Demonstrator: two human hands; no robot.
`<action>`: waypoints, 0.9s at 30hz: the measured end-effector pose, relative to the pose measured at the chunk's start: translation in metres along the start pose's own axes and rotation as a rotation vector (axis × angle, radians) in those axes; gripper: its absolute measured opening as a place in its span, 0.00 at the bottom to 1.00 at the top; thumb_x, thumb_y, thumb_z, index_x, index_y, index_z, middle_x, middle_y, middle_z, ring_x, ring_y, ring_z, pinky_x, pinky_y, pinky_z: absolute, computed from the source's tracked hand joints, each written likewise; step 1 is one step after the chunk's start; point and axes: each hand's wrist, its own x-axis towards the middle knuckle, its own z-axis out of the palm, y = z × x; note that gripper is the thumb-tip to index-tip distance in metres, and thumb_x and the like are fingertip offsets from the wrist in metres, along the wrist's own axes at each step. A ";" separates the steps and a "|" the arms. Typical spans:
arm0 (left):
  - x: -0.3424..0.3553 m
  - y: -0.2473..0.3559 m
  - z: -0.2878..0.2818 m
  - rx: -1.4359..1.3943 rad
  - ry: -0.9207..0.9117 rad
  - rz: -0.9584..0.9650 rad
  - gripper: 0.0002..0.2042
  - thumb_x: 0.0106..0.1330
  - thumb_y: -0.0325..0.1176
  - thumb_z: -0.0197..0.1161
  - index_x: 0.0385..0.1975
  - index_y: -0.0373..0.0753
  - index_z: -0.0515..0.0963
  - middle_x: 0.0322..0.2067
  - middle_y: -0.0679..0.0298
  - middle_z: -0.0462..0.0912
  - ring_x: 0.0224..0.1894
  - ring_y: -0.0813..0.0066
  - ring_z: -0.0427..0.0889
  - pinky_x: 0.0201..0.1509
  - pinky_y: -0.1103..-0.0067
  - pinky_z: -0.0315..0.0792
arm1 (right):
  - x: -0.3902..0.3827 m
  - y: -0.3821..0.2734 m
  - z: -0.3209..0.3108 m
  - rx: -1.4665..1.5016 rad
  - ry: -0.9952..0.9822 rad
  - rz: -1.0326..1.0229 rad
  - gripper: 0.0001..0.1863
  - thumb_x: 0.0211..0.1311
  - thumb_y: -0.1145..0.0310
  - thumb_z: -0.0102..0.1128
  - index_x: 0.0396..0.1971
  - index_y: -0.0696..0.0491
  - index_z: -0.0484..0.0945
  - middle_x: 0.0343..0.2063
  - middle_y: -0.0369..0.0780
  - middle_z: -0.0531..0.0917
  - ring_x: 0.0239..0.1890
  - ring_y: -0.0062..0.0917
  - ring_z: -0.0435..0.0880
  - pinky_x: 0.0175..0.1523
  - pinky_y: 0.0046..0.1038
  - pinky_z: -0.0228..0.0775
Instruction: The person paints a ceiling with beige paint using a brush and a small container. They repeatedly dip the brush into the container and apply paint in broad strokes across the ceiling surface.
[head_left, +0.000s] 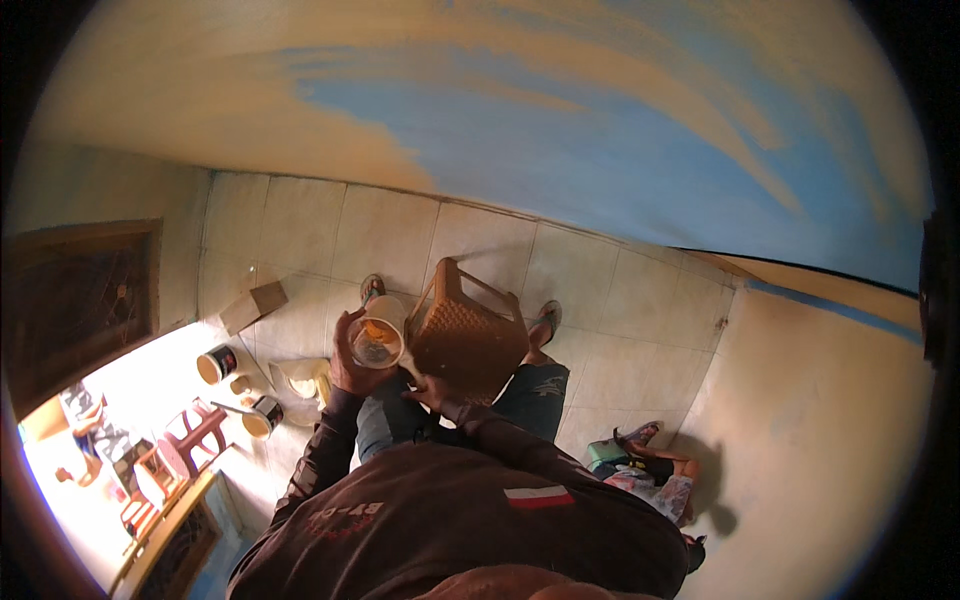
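Observation:
My left hand is wrapped round the side of a clear plastic tub, with some orange paint on its inside. Close to the tub's lower right rim, my right hand is closed on a paintbrush, whose pale handle slants up toward the tub. The tub hides its bristles, if they are inside. A brown plastic chair with a woven pattern stands between my legs, just right of both hands.
Ahead rises a wall streaked blue and orange. Left on the tiled floor are a cardboard box, paint buckets and a plastic bag. Chairs stand by the bright doorway. Another person sits low at the right.

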 end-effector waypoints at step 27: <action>-0.025 -0.012 -0.016 0.097 0.200 -0.061 0.59 0.41 0.29 0.81 0.72 0.39 0.44 0.61 0.46 0.67 0.62 0.53 0.72 0.64 0.60 0.72 | 0.116 -0.021 -0.160 -0.796 0.412 -0.009 0.25 0.58 0.48 0.67 0.32 0.60 0.78 0.30 0.53 0.81 0.36 0.50 0.81 0.41 0.43 0.73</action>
